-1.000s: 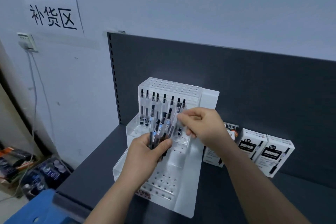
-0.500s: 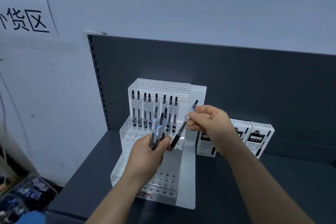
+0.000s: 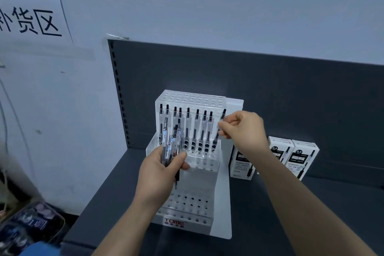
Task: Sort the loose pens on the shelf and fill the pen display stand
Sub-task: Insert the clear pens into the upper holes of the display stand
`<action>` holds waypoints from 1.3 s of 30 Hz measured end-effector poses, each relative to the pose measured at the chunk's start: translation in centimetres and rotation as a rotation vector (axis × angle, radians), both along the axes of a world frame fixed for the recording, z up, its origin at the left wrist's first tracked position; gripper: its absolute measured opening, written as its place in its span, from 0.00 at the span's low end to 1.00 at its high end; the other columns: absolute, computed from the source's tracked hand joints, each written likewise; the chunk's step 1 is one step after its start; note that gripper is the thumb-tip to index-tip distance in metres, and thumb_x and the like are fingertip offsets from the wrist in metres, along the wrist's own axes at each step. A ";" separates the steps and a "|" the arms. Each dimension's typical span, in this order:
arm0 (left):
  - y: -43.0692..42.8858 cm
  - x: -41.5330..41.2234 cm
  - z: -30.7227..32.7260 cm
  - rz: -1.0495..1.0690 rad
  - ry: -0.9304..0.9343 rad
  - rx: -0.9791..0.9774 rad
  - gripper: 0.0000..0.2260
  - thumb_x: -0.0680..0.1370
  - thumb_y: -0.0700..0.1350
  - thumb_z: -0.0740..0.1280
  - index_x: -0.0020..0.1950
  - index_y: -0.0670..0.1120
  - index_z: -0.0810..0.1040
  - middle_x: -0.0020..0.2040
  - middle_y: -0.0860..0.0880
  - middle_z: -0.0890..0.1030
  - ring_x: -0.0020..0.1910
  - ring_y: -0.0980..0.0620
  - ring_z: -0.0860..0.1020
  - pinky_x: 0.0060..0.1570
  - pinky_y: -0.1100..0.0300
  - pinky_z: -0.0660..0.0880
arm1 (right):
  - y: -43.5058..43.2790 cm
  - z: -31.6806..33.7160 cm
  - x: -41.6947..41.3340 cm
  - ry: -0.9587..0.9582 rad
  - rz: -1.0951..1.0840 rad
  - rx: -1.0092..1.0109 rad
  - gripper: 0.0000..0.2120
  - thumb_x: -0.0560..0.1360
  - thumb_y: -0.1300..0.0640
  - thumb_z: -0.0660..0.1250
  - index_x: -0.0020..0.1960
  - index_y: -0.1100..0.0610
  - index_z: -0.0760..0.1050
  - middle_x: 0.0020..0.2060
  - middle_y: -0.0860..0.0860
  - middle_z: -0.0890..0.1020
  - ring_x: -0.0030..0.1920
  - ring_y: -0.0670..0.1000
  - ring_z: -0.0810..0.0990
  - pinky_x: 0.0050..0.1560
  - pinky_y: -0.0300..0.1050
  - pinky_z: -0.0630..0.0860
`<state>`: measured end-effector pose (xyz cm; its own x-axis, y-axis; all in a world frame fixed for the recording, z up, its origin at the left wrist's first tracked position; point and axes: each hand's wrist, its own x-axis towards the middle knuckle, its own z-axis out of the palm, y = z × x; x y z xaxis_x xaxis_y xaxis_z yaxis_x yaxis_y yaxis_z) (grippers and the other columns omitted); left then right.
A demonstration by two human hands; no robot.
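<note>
Pen display stand [image 3: 220,203], white and tiered, on the dark shelf [image 3: 332,214]. From the left: the left hand [image 3: 160,174] clasps a bundle of clear gel pens [image 3: 172,143], tips down, before the stand's left columns. A row of pens [image 3: 195,129] stands upright in the upper tier's sockets. The right hand [image 3: 243,131] pinches a single pen [image 3: 216,137] near its clip end. Its long axis runs from one o'clock down to seven o'clock, with the tip at the row's rightmost sockets; whether it has entered cannot be told. The target socket appears to lie at seven o'clock from the pinch, so the right hand is nearer. The adjacent upright pen, at nine o'clock, is the likeliest obstruction. Pen boxes [image 3: 301,158] stand at three o'clock.
</note>
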<state>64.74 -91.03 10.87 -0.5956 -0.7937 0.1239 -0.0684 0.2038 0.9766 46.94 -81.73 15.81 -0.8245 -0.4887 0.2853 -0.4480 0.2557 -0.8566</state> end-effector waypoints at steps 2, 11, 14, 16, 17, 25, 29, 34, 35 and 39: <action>-0.3 0.2 0.1 0.005 0.033 0.048 0.05 0.76 0.47 0.70 0.45 0.46 0.79 0.36 0.51 0.85 0.26 0.60 0.73 0.27 0.65 0.70 | -0.4 -0.5 0.0 0.042 0.008 0.103 0.06 0.74 0.63 0.69 0.38 0.61 0.81 0.30 0.53 0.84 0.31 0.46 0.84 0.41 0.43 0.83; -0.4 0.4 0.2 -0.040 0.068 0.200 0.08 0.72 0.44 0.74 0.46 0.41 0.81 0.37 0.46 0.85 0.25 0.57 0.71 0.24 0.65 0.69 | 0.3 -1.0 1.2 0.108 -0.076 0.221 0.11 0.74 0.58 0.68 0.36 0.62 0.79 0.26 0.52 0.82 0.31 0.49 0.82 0.41 0.44 0.79; -0.1 0.3 0.1 -0.067 0.066 0.210 0.08 0.72 0.44 0.75 0.46 0.41 0.81 0.37 0.46 0.85 0.24 0.57 0.70 0.23 0.64 0.68 | 0.8 -1.0 3.1 0.029 0.041 0.102 0.06 0.75 0.56 0.69 0.41 0.57 0.79 0.26 0.53 0.78 0.29 0.46 0.79 0.34 0.37 0.73; 0.3 0.2 0.0 -0.080 0.063 0.218 0.07 0.71 0.44 0.75 0.45 0.42 0.81 0.37 0.45 0.85 0.24 0.57 0.69 0.23 0.64 0.67 | 0.8 -1.0 4.3 -0.104 0.211 0.047 0.05 0.75 0.55 0.69 0.46 0.57 0.80 0.31 0.58 0.80 0.31 0.47 0.79 0.31 0.40 0.75; 0.6 0.2 0.0 -0.092 0.060 0.218 0.07 0.71 0.44 0.75 0.45 0.42 0.81 0.37 0.45 0.85 0.24 0.57 0.69 0.23 0.64 0.66 | 0.7 -1.0 4.6 -0.159 0.277 0.038 0.05 0.75 0.56 0.69 0.48 0.57 0.81 0.32 0.57 0.81 0.32 0.49 0.80 0.32 0.44 0.77; 1.1 0.2 -1.3 -0.045 0.075 0.234 0.06 0.71 0.43 0.75 0.43 0.42 0.82 0.29 0.49 0.75 0.22 0.56 0.65 0.22 0.65 0.63 | 0.1 -1.0 4.2 -0.361 0.380 -0.121 0.06 0.74 0.64 0.71 0.47 0.65 0.77 0.31 0.57 0.82 0.31 0.50 0.80 0.36 0.41 0.79; 0.9 0.5 -2.2 0.043 0.088 0.210 0.03 0.72 0.43 0.74 0.43 0.45 0.83 0.32 0.45 0.77 0.21 0.57 0.64 0.23 0.65 0.64 | -0.1 -1.4 3.9 -0.442 0.409 -0.196 0.07 0.73 0.66 0.71 0.49 0.68 0.77 0.32 0.58 0.83 0.32 0.50 0.82 0.37 0.39 0.81; -0.3 1.2 -2.5 0.121 0.118 0.199 0.04 0.73 0.44 0.73 0.45 0.44 0.83 0.26 0.54 0.74 0.20 0.59 0.65 0.21 0.66 0.64 | -1.6 -0.5 4.5 -0.403 0.375 -0.179 0.08 0.72 0.64 0.73 0.48 0.65 0.78 0.36 0.60 0.85 0.33 0.51 0.82 0.36 0.41 0.80; -0.8 1.4 -2.5 0.146 0.123 0.204 0.05 0.73 0.45 0.73 0.45 0.45 0.82 0.24 0.55 0.73 0.20 0.59 0.65 0.22 0.65 0.64 | -2.1 -0.1 4.5 -0.394 0.347 -0.212 0.07 0.72 0.64 0.73 0.48 0.64 0.78 0.37 0.60 0.85 0.34 0.51 0.82 0.37 0.42 0.80; -3.4 2.6 -2.3 0.202 0.076 0.178 0.13 0.74 0.57 0.68 0.40 0.48 0.76 0.27 0.55 0.70 0.25 0.56 0.66 0.29 0.59 0.65 | -5.1 1.1 5.1 -0.307 0.237 -0.334 0.03 0.72 0.65 0.73 0.45 0.61 0.79 0.34 0.56 0.84 0.35 0.50 0.84 0.40 0.44 0.82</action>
<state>67.34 -94.44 8.53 -0.4178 -0.9085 0.0102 -0.0153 0.0182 0.9997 52.01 -86.81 16.93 -0.7720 -0.5963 0.2202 -0.1759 -0.1324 -0.9755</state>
